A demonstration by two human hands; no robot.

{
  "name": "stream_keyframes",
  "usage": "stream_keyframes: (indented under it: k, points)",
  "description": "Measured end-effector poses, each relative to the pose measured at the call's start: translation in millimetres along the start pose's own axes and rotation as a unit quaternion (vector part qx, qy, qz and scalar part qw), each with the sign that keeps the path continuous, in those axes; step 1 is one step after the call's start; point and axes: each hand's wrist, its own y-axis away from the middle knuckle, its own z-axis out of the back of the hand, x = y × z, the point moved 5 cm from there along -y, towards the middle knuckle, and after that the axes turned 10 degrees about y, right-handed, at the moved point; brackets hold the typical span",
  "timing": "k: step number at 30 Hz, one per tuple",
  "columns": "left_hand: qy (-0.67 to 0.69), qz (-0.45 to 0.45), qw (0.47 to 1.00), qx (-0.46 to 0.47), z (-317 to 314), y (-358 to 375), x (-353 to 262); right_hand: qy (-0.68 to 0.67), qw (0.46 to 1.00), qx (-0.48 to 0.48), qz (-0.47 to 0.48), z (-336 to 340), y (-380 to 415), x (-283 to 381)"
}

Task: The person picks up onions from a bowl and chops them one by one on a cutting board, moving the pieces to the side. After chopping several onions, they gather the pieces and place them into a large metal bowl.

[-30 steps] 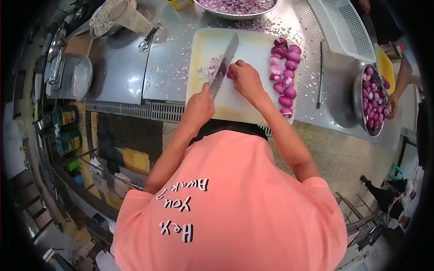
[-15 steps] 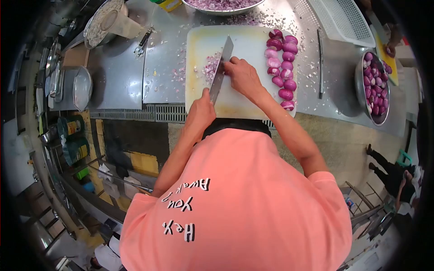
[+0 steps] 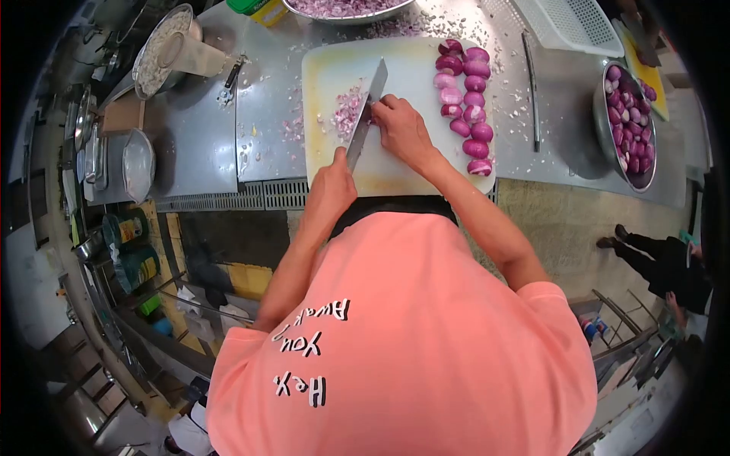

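My left hand (image 3: 332, 184) is closed round the handle of a broad kitchen knife (image 3: 359, 144), whose blade points away from me over the white cutting board (image 3: 395, 169). Against the blade's right side, the bent fingers of my right hand (image 3: 401, 128) press on a piece of onion, mostly hidden by fingers and blade. Chopped purple onion (image 3: 347, 108) lies in a small heap left of the blade. Two rows of peeled purple onions (image 3: 474, 99) line the board's right side.
Behind the board stands a bowl of chopped onion (image 3: 350, 11). A metal bowl of whole onions (image 3: 625, 125) is at right, past a thin dark rod (image 3: 531, 91). A white basket (image 3: 570, 26) and a yellow board (image 3: 646, 76) lie beyond. Far left, a pale-filled bowl (image 3: 156, 57) holds a jug.
The view has shifted slightly, so the board appears a little further left and up. The chopped heap beside the blade looks somewhat larger. Both hands keep nearly the same places at the knife.
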Motion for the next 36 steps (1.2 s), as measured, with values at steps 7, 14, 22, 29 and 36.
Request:
stream_keyframes:
  k: [7,14,22,29,36]
  points:
    - [0.009,-0.023,1.0,-0.005,5.2,3.2,-13.2,-0.016,0.999,-0.025,-0.025,-0.6,8.3,2.7]
    - [-0.009,-0.048,0.999,-0.002,2.3,4.6,-9.7,-0.018,0.998,-0.059,-0.028,-0.2,11.4,-0.4]
    - [-0.016,-0.069,0.997,0.008,10.7,6.7,-15.1,-0.005,0.998,-0.048,-0.042,-3.1,16.0,-2.1]
    - [-0.027,-0.085,0.996,0.007,2.6,6.0,-11.3,-0.032,0.997,-0.066,-0.036,-1.5,19.8,-3.4]
    - [-0.04,-0.105,0.994,0.018,-3.9,10.7,-2.9,-0.033,0.996,-0.07,-0.04,2.4,21.6,-4.9]
